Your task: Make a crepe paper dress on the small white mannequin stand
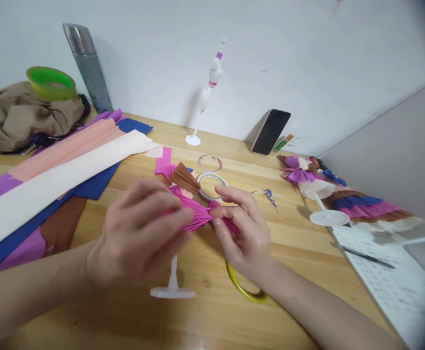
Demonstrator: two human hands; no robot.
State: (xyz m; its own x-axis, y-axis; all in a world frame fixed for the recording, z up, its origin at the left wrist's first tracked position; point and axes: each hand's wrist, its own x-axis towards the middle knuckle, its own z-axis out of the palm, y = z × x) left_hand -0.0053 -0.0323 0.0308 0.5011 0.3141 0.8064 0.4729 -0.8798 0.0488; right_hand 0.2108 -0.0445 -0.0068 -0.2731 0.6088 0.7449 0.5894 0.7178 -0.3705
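Note:
My right hand point(246, 231) pinches a strip of bright pink crepe paper point(199, 214) between thumb and fingertips, where it is gathered into tight pleats. On the fanned-out side of the same paper, my left hand point(139, 228) has its fingers curled and closed against it, blurred by motion. Below the left hand, a white stand with a round base point(173, 291) rises from the table; its upper part is hidden. Just behind the hands lie a pleated piece of brown crepe paper point(184, 179) and a roll of white tape point(212, 182).
Crepe paper strips point(70, 167) cover the left side, near a bottle point(92, 73) and a green tape roll point(52, 83). A bare white doll figure point(215, 73) stands behind. A phone point(271, 131) leans on the wall. At right lie a paper-dressed doll point(358, 199) and a pen point(367, 256).

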